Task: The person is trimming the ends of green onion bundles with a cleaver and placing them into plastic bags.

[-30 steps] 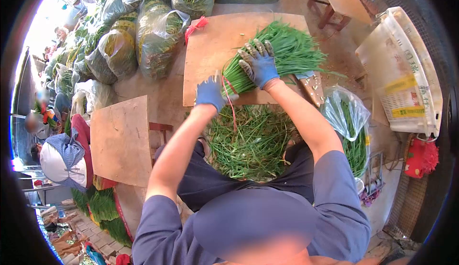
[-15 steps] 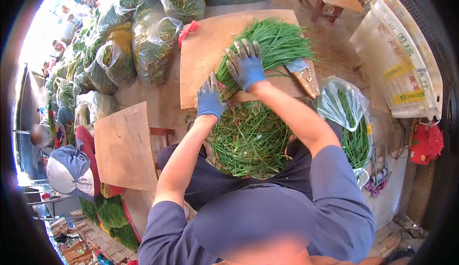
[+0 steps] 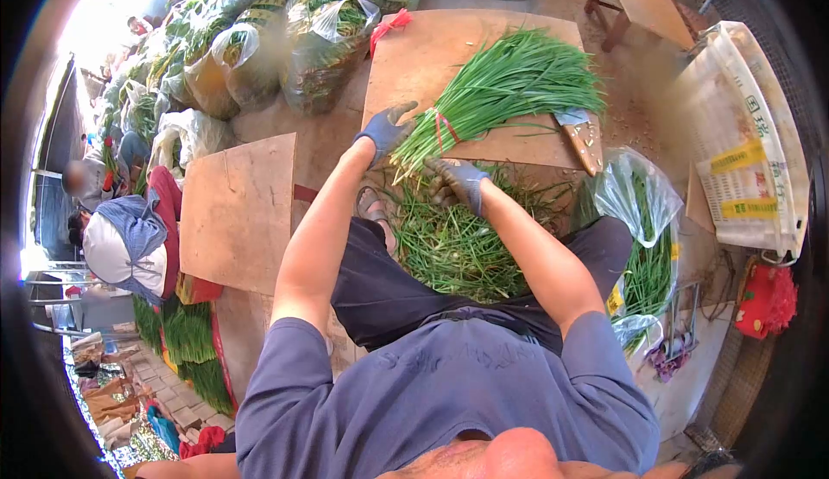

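A bundle of green chives (image 3: 509, 90) lies slantwise on the wooden board (image 3: 414, 56), its pale cut ends jutting past the near edge. A red tie (image 3: 443, 129) circles it near those ends. My left hand (image 3: 389, 131), in a blue and grey glove, is at the upper left side of the stems with its fingers apart. Below the stem ends, my gloved right hand (image 3: 458, 183) has its fingers loosely bent and thumb apart, close to or touching the stems. A knife with a wooden handle (image 3: 581, 144) rests at the board's right edge, its blade partly under the leaves.
Loose trimmings (image 3: 458, 250) are heaped between my legs. A plastic bag of chives (image 3: 643, 220) stands at right, near a white sack (image 3: 747, 142). Several stuffed bags (image 3: 324, 56) line the back left. Another person (image 3: 129, 241) sits beside a second board (image 3: 237, 211).
The red tie now encircles the chives, where its ends hung loose before. My right hand has come off the top of the bundle to below the stem ends. The view has shifted.
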Available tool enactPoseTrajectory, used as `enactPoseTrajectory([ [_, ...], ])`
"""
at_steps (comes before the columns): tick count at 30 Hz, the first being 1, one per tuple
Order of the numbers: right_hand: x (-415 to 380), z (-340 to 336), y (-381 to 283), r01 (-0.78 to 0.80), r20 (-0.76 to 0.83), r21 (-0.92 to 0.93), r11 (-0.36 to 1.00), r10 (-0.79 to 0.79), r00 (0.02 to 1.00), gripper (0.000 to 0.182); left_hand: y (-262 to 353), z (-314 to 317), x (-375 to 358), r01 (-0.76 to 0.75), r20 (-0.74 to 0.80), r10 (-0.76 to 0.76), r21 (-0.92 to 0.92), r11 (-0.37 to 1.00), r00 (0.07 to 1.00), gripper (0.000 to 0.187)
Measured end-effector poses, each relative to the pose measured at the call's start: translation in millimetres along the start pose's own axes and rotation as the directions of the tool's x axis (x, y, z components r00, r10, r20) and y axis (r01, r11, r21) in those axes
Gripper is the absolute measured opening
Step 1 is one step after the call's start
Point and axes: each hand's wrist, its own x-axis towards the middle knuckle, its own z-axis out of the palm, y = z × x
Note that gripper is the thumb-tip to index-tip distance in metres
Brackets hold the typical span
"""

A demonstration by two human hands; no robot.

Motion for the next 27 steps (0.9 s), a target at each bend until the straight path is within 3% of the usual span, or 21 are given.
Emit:
enactPoseTrajectory([
  [3, 47.6, -23.6, 38.0, 0.314, -0.183, -0.162, 0.935, -0.342, 0.922, 0.054, 15.9, -2.0, 2.8, 0.058, -0.040, -0.058, -0.006, 0.998, 0.998, 0.048],
  [4, 42.3, -31.1, 43.4, 0.279, -0.377, -0.447, 0.850, -0.462, 0.803, 0.066, 16.5, 0.2, 4.0, 0.062, -0.081, -0.060, 0.027, 0.998, 0.995, 0.047],
  [7, 14.5, -16.0, 50.6, 0.128, -0.616, -0.688, 0.714, -0.668, 0.417, 0.080, 22.3, 9.3, 3.2, 0.086, -0.182, -0.062, 0.127, 0.988, 0.981, 0.044],
  [8, 19.0, -13.6, 55.0, 0.168, -0.591, -0.589, 0.790, -0.563, 0.577, 0.092, 27.5, 15.0, -0.5, 0.101, -0.216, -0.065, 0.159, 0.982, 0.974, 0.042],
  [9, 29.7, -4.8, 62.2, 0.128, -0.592, -0.655, 0.744, -0.611, 0.525, 0.086, 33.4, 20.0, -4.0, 0.120, -0.251, -0.070, 0.189, 0.975, 0.966, 0.040],
  [11, 4.3, 10.0, 24.7, -0.050, -0.506, -0.611, 0.790, -0.341, 0.792, 0.071, 29.1, 32.4, -2.4, 0.134, -0.187, -0.107, 0.137, 0.981, 0.977, 0.045],
  [13, 28.8, 10.8, 42.2, 0.125, -0.456, -0.575, 0.809, -0.443, 0.772, 0.060, 32.1, 36.4, -4.0, 0.154, -0.106, -0.145, 0.081, 0.985, 0.984, 0.047],
  [17, 11.6, 7.2, 48.4, 0.463, -0.473, -0.434, 0.773, -0.633, 0.613, 0.042, 32.7, 22.9, -7.3, 0.061, -0.077, -0.056, 0.060, 0.996, 0.995, 0.058],
  [18, 10.1, -1.3, 50.2, 0.539, -0.436, -0.447, 0.714, -0.700, 0.565, 0.037, 30.8, 19.5, -6.2, 0.066, 0.013, -0.068, 0.116, 0.991, 0.998, 0.070],
  [21, 14.2, -16.3, 46.7, 0.622, -0.459, -0.434, 0.651, -0.754, 0.469, 0.033, 28.0, 27.1, -3.4, -0.039, 0.097, 0.009, 0.312, 0.949, 0.995, 0.089],
  [22, 6.6, -15.8, 39.2, 0.538, -0.445, -0.636, 0.554, -0.832, 0.330, 0.030, 57.8, 20.3, -5.0, 0.006, 0.146, -0.060, 0.346, 0.938, 0.987, 0.100],
  [25, -8.6, -15.4, 2.9, 0.487, -0.253, -0.837, 0.250, -0.966, 0.061, 0.034, 81.0, 30.5, 7.0, 0.110, 0.027, -0.137, 0.447, 0.888, 0.990, 0.103],
  [26, -9.8, -12.1, -11.4, 0.585, -0.229, -0.785, 0.203, -0.973, 0.030, 0.032, 83.2, 33.0, 14.0, 0.126, 0.022, -0.158, 0.495, 0.860, 0.987, 0.102],
  [27, -1.2, -10.4, -20.2, 0.666, -0.250, -0.718, 0.204, -0.968, 0.028, 0.031, 64.6, 49.2, 22.7, 0.085, -0.033, -0.080, 0.521, 0.849, 0.996, 0.099],
])
